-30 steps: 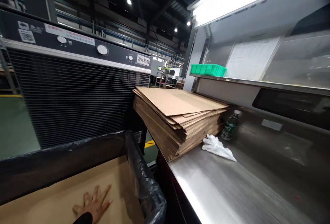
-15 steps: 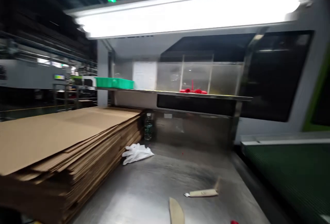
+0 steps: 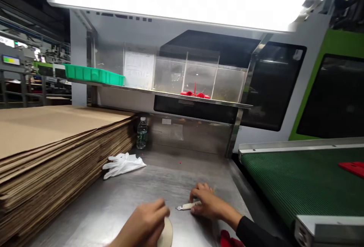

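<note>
My left hand [image 3: 149,220] is at the near edge of the steel worktable, its fingers curled together against a flat beige piece with a rounded end [image 3: 167,233]. Part of that piece is hidden under the hand. Farther right, my right hand [image 3: 206,201] has its thumb and fingers closed around the pale, wrapped handle of a small hand tool with a pointed metal tip [image 3: 186,206]. The tip points left and lies near the tabletop. Below my right wrist is a red object [image 3: 229,239], cut off by the frame's bottom.
At left rises a tall stack of cardboard sheets [image 3: 57,137]. White gloves [image 3: 123,164] and a water bottle [image 3: 141,133] stand beside it. A shelf holds a green tray [image 3: 93,75] and red parts [image 3: 195,95]. A green conveyor belt [image 3: 284,175] carrying a red part [image 3: 352,168] runs along the right.
Both hands have come into view, the right onto the hand tool and the left onto the beige piece. The view has turned right, showing more of the conveyor.
</note>
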Demonstrator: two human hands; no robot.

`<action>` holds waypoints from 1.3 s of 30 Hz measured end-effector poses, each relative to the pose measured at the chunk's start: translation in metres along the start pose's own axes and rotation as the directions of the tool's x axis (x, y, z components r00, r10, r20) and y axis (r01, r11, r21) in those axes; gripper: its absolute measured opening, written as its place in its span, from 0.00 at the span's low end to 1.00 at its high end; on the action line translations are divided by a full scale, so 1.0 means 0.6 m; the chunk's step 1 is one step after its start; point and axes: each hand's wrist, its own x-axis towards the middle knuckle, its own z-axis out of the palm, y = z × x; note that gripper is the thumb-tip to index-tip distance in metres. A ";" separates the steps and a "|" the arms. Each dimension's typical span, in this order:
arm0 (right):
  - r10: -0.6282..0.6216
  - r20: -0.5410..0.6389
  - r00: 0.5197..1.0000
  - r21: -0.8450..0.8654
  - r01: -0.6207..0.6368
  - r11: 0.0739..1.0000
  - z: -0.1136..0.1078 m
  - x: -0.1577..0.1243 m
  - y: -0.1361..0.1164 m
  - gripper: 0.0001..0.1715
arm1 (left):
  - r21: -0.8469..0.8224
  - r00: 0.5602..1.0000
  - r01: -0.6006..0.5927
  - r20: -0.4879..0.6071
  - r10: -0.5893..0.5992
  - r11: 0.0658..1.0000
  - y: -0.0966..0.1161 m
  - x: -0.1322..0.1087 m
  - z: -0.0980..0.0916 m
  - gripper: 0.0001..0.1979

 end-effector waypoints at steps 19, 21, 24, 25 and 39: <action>0.497 -0.023 0.868 0.670 -0.355 0.652 -0.159 -0.096 -0.020 0.23 | 0.027 0.986 -0.143 0.094 0.140 0.989 -0.156 0.247 0.116 0.13; 0.502 -0.083 0.861 0.636 -0.342 0.692 -0.172 -0.100 -0.012 0.23 | 0.038 0.985 -0.152 0.093 0.148 0.988 -0.156 0.244 0.115 0.13; 0.346 -0.253 0.904 0.350 -0.248 0.904 -0.162 -0.093 0.024 0.22 | 0.066 0.984 -0.160 0.095 0.153 0.985 -0.149 0.240 0.111 0.14; 0.265 -0.302 0.916 0.239 -0.196 0.951 -0.152 -0.088 0.040 0.23 | 0.075 0.984 -0.160 0.094 0.153 0.984 -0.147 0.239 0.109 0.14; 0.391 -0.179 0.903 0.483 -0.266 0.834 -0.028 -0.031 0.151 0.29 | 0.122 0.988 -0.145 0.081 0.135 0.982 -0.145 0.239 0.114 0.10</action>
